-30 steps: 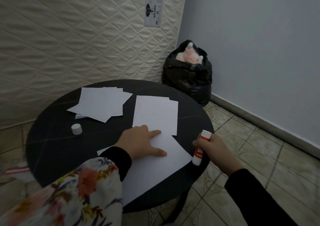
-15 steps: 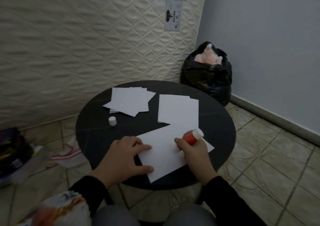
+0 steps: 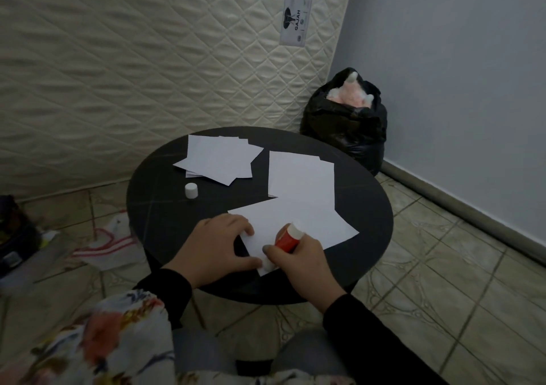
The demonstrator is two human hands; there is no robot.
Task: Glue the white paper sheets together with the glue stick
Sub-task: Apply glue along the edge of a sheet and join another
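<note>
Red glue stick clenched in right hand, tip down on sheet by left fingers, which lie flat, grasping nothing. Tip hidden behind thumb.

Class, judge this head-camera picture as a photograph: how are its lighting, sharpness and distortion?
Head view: dim, even light, no glare; the white paper sheets stand out on the round black table. Head view: wide-angle bending curves the quilted mattress. Head view: the floral sleeve at the near edge is soft.
</note>
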